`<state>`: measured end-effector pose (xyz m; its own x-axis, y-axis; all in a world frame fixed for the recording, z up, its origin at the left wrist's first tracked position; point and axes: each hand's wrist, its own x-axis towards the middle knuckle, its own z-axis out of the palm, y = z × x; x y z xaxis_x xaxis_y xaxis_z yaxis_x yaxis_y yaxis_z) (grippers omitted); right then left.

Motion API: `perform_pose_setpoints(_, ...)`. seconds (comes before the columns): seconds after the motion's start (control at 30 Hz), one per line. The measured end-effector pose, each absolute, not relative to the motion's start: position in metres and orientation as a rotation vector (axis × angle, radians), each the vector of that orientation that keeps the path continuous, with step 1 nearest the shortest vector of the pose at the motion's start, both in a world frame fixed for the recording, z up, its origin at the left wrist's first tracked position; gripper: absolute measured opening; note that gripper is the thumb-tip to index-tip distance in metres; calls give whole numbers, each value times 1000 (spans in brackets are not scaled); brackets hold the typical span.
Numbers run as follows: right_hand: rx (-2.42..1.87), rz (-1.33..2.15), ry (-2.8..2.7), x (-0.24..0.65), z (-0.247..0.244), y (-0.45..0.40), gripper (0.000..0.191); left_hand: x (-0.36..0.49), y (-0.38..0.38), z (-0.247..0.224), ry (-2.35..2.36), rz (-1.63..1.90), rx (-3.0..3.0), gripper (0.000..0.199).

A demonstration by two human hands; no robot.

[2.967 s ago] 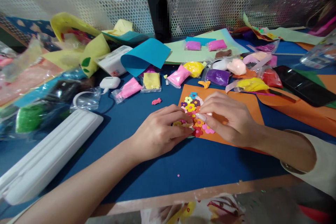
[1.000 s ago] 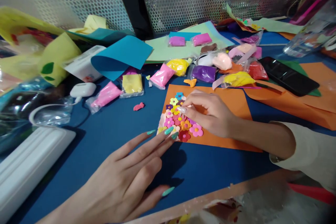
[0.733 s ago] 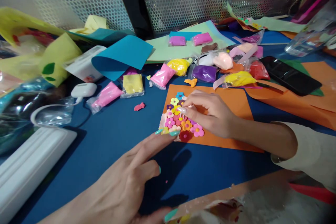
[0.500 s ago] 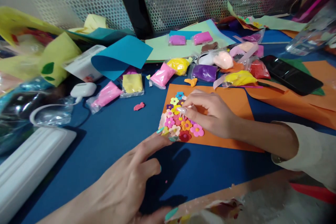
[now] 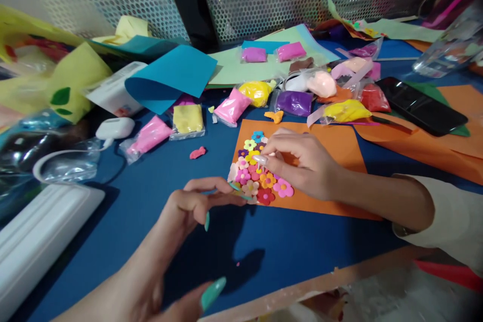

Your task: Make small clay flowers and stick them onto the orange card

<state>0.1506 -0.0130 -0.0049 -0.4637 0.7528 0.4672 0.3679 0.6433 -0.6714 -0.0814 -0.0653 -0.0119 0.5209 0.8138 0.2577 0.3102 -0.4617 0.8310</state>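
Colourful clay-like flowers point(image 5: 267, 180) lie packed together on the left part of an orange sheet point(image 5: 345, 143). My right hand point(image 5: 302, 163) is over the flowers, thumb and forefinger pinched at the cluster's middle; whatever is between the fingertips is too small and covered to make out. From the lower left, my left hand point(image 5: 188, 216), with teal nails, reaches to the cluster's lower left edge. Two of its fingertips touch that edge, while the thumb is spread well apart near the table's front. A pale scrap point(image 5: 233, 173) shows at the cluster's left side.
Several clay packets, such as a purple one point(image 5: 294, 103) and a pink one point(image 5: 233, 106), lie behind the sheet. A black phone point(image 5: 420, 105) is on the right. Left are a white box-like device point(image 5: 41, 246) and a cable point(image 5: 45, 161). Another phone point(image 5: 190, 7) leans against perforated metal.
My left hand's fingers have become more bent at the knuckles, and its thumb has swung away to the left, lower in view. My right hand keeps its pinch in nearly the same place.
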Motion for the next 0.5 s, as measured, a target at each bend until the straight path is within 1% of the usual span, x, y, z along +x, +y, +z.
perform_pose_setpoints(0.03, -868, 627, -2083, 151, -5, -13, 23, -80, -67, -7, 1021, 787, 2027, 24)
perform_pose_setpoints(0.1, -866, 626, -2082, 150, -5, -13, 24, -77, -71, 1, 1100, 791, 2113, 22)
perform_pose_setpoints(0.27, -870, 651, -2089, 150, -4, -13, 25, -74, -73, 6, 1132, 876, 2201, 23)
perform_pose_setpoints(0.5, -875, 637, -2085, 150, -1, -14, 26, -79, -68, 14, 1125, 663, 2341, 22)
